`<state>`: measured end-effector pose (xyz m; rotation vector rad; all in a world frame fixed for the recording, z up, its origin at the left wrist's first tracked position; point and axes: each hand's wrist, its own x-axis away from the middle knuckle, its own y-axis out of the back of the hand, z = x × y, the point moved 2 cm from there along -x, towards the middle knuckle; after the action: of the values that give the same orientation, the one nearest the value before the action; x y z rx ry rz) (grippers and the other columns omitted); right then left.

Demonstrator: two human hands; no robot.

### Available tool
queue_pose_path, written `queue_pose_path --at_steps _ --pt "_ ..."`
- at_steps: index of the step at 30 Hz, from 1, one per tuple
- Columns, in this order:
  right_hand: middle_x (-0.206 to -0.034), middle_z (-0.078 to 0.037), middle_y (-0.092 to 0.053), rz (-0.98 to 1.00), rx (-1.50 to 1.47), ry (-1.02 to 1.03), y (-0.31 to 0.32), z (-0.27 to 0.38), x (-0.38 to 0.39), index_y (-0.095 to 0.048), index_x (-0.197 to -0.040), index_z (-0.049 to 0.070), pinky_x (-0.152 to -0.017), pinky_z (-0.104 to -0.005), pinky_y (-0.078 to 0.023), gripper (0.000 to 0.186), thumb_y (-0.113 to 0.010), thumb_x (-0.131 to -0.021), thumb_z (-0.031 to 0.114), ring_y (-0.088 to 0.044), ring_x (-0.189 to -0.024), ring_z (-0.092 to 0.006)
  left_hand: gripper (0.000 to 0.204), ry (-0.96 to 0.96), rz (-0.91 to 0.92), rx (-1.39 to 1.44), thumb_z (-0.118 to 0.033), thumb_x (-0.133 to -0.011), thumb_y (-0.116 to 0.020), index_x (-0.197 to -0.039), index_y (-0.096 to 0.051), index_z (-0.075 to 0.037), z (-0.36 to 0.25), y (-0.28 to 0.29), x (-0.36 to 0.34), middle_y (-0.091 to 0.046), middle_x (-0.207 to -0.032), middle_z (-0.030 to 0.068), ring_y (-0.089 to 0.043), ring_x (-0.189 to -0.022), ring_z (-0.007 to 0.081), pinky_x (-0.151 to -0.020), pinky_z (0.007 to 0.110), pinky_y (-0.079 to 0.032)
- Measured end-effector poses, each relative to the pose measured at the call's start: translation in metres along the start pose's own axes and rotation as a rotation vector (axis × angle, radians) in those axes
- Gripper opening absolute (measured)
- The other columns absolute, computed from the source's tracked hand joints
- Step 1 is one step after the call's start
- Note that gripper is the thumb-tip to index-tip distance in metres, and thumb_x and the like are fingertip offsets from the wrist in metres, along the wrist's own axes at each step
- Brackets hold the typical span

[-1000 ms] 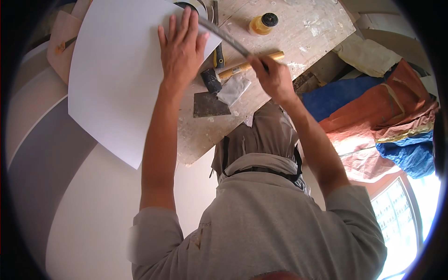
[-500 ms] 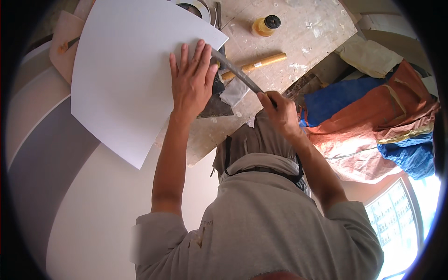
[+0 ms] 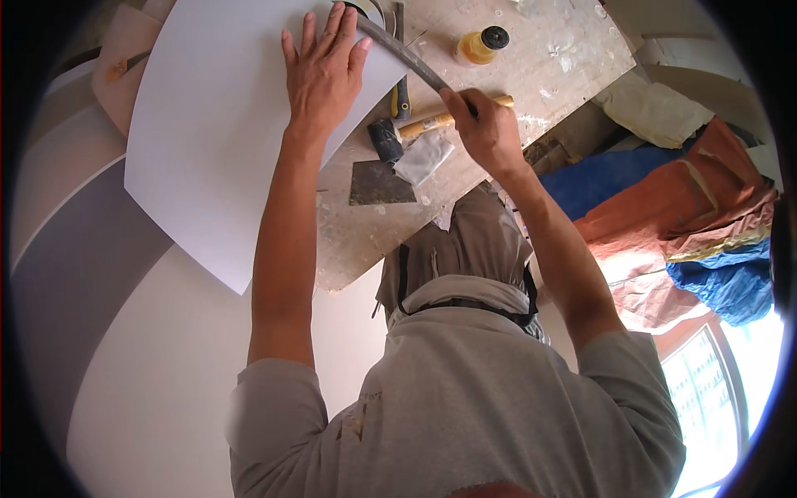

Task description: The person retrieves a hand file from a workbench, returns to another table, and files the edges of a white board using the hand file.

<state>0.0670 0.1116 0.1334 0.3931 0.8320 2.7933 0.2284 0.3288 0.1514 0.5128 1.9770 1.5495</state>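
A large white sheet [image 3: 207, 124] with a curved outer edge lies on the workbench and overhangs it at the left. My left hand [image 3: 320, 87] rests flat on this sheet, fingers stretched out close to its far right edge. In my closed right hand [image 3: 486, 133] is the near end of a long grey metal file [image 3: 403, 54]. It slants across the sheet's right edge, its far end beside my left fingertips. Below the file lies a mallet with a black head [image 3: 384, 141] and a wooden handle, partly hidden behind my right hand.
On the bench [image 3: 548, 50] stand a yellow bottle [image 3: 481, 46] with a black cap, a white rag [image 3: 425, 158], a dark square plate [image 3: 382, 183] and a yellow-black tool [image 3: 402, 100]. Orange and blue tarps [image 3: 664, 199] are heaped at the right.
Both hands and the file have moved away from me along the sheet's right edge. The mallet head and dark plate now show more fully.
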Motion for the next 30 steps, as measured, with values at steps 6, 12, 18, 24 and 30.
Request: queue_pose_path --at_steps 6,12,18,24,30 --pt "-0.071 -0.023 -0.067 0.104 -0.025 -0.184 -0.004 -0.001 0.07 -0.072 -0.094 0.003 -0.061 -0.0513 -0.051 0.043 -0.07 -0.109 0.044 -0.069 -0.067 -0.0458 0.054 0.036 0.012 0.079 -0.036 -0.116 -0.055 -0.163 -0.052 -0.01 -0.024 0.011 0.062 -0.052 -0.17 0.0106 -0.04 -0.158 0.0484 -0.128 0.072 -0.021" --pt "-0.072 -0.024 -0.068 0.093 0.003 -0.188 -0.014 -0.001 0.075 -0.073 -0.094 0.004 -0.063 -0.0534 -0.053 0.044 -0.072 -0.107 0.046 -0.071 -0.07 -0.0475 0.056 0.084 0.011 0.081 -0.038 -0.117 -0.052 -0.164 -0.051 -0.008 -0.023 -0.001 0.079 -0.048 -0.172 0.011 -0.036 -0.161 0.0465 -0.13 0.071 -0.018" --pt "-0.074 -0.023 -0.07 -0.032 0.043 -0.054 -0.018 0.009 -0.001 -0.07 -0.089 0.004 -0.064 -0.0556 -0.053 0.047 -0.069 -0.108 0.047 -0.071 -0.074 -0.0485 0.057 0.032 -0.109 -0.009 -0.04 -0.116 -0.053 -0.164 -0.051 -0.009 0.013 -0.024 0.006 -0.05 -0.171 0.0119 -0.04 -0.159 0.0464 -0.129 0.071 -0.021" --pt "-0.073 -0.024 -0.07 -0.025 0.021 -0.054 -0.005 0.02 0.004 -0.07 -0.091 0.004 -0.064 -0.0554 -0.053 0.046 -0.068 -0.109 0.046 -0.07 -0.072 -0.0485 0.057 0.002 -0.099 -0.013 -0.039 -0.116 -0.054 -0.164 -0.051 -0.009 0.007 -0.002 -0.007 -0.052 -0.169 0.0129 -0.043 -0.156 0.0477 -0.128 0.071 -0.023" --pt "-0.07 -0.023 -0.068 0.102 0.008 -0.184 -0.019 0.008 0.077 -0.07 -0.091 0.005 -0.063 -0.055 -0.053 0.044 -0.07 -0.108 0.045 -0.07 -0.07 -0.0479 0.056 0.097 0.027 0.056 -0.037 -0.117 -0.053 -0.164 -0.05 -0.008 -0.021 0.006 0.078 -0.05 -0.171 0.0137 -0.04 -0.158 0.0483 -0.129 0.07 -0.021"
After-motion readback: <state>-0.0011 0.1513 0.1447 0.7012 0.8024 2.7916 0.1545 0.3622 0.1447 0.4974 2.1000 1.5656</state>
